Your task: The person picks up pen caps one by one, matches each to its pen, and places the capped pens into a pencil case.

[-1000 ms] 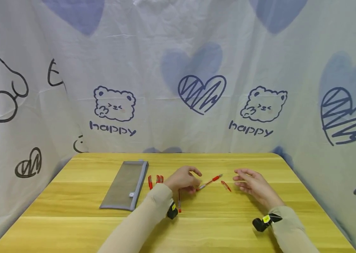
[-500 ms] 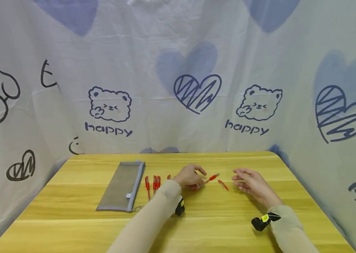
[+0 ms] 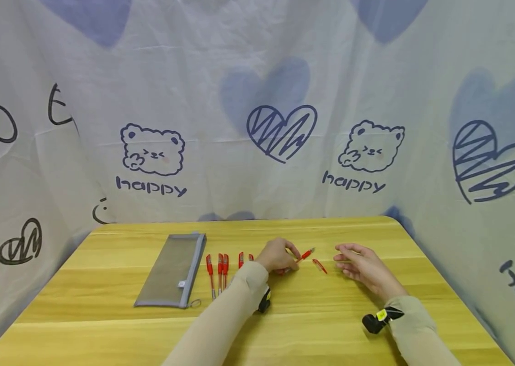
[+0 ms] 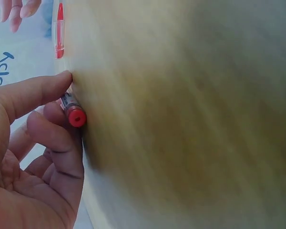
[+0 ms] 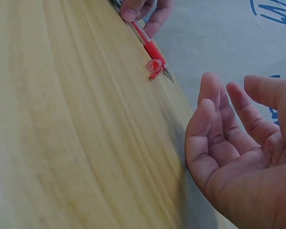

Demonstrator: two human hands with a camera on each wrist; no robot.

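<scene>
My left hand [image 3: 278,255] is low over the table and pinches the rear of an uncapped red gel pen [image 3: 306,254] between thumb and fingers. The pen's bare tip points right and away. In the left wrist view, the pen's round red end [image 4: 77,117] shows between the fingers. A clear-and-red pen cap [image 3: 319,266] lies on the table just right of the pen. Farther right, my right hand [image 3: 367,267] hovers with loosely bent fingers and nothing in them. The right wrist view shows its palm side, with the cap [image 5: 153,67] and pen beyond.
Several capped red pens [image 3: 209,267] lie in a row left of the left hand, some partly behind the left sleeve. A grey mesh zip pouch [image 3: 168,272] lies flat at the table's left. A printed white cloth [image 3: 221,152] hangs behind the table [image 3: 330,325].
My left hand has moved right along the table to the uncapped pen and now pinches its rear. More capped pens show behind the left arm. My right hand has hardly moved.
</scene>
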